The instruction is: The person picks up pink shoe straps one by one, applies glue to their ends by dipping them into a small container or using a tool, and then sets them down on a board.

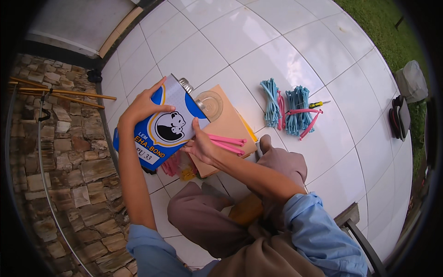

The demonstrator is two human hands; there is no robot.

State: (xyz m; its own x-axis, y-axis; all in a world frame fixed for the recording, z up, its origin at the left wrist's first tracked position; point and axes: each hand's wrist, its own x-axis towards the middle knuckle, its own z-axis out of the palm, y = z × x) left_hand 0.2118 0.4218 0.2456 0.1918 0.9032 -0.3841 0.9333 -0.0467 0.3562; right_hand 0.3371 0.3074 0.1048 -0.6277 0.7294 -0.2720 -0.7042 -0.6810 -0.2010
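A large rectangular metal can (177, 95), blue and silver with a picture of an animal, is tilted in both my hands. Its metal cap or spout (186, 85) points to the upper right, beside a round clear glass dish (211, 104). My left hand (144, 107) grips the can's upper left side, fingers along its edge and thumb across the front. On the lower right side, my right hand (201, 144) presses its thumb to the front face. Beneath the dish lies a tan board (230, 122). Pink tubular strips (228, 143) rest on the board beside my right wrist.
Right of the board lie bundles of light blue strips (271, 104) with pink ones, and a yellow-black screwdriver (318, 105). More pink strips (170, 165) sit under the can, near a small yellow item (187, 174). Stone wall (69, 152) and bamboo poles (78, 94) are left; a dark sandal (400, 117) is far right.
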